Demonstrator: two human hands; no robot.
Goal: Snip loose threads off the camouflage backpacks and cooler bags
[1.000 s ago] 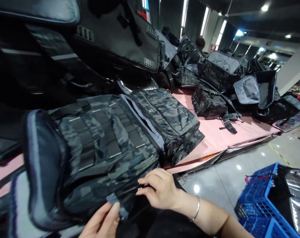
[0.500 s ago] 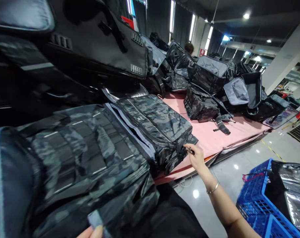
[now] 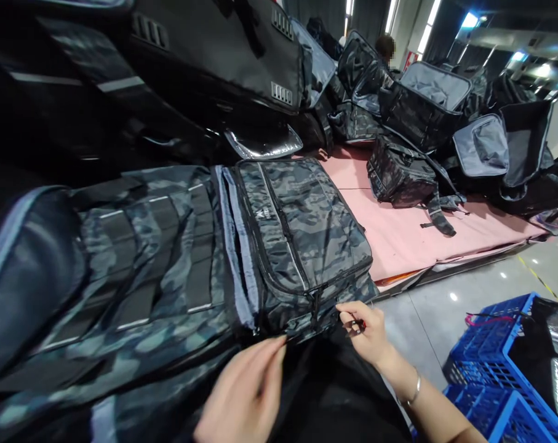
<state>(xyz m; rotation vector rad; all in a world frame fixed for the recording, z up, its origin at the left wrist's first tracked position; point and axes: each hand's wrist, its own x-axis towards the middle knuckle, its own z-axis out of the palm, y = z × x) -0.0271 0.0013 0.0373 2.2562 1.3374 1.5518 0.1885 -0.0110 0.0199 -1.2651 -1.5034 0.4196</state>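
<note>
in the right hand, at the lower right of centre in the frame, a small dark tool with a touch of red is held under curled fingers; its exact kind cannot be told. the thumb and forefinger are brought close together by the front edge of a camouflage bag. the left hand, at the bottom centre, is blurred, its fingers nearly closed toward the thumb near the same edge; whether anything is pinched there cannot be told. a silvery bangle is worn on the right wrist.

the camouflage bag is laid in the middle of the frame, a grey-edged opening seen along its left side. beside it, toward the left, a camouflage panel is crossed by dark webbing strips. farther right, a smaller camouflage bag is set on the pink surface. grey-lined bags are heaped at the upper right. at the lower right, a blue crate is placed on the floor.
</note>
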